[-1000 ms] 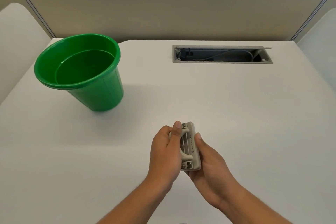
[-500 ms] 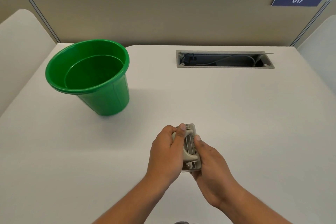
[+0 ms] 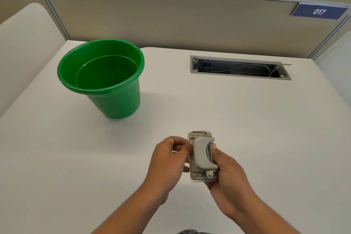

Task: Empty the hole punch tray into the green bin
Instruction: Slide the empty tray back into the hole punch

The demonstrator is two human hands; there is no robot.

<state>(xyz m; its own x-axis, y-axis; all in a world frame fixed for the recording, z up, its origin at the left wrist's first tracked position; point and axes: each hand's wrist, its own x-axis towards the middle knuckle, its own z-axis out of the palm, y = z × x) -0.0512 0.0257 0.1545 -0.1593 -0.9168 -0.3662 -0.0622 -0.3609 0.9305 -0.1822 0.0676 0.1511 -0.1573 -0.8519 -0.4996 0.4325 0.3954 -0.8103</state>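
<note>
A green bin is seen standing upright on the white bench, up and to the left of the left hand and well apart from it. The bin's mouth is open, and nothing is seen lying on the bench between the hands and the bin. A long open slot with wires inside is cut into the bench, far beyond the right hand. A tan wall is set up behind the bench, and a blue sign with 017 on it is fixed at the wall's right end.

A grey hole punch is held just above the near part of the bench, between the two hands. It is gripped from the right side and from below by the right hand, whose fingers are wrapped around it. Its left edge is pinched by the curled fingertips of the left hand. The curved handle of the punch is turned up toward the camera. The tray under the punch cannot be made out from here.
</note>
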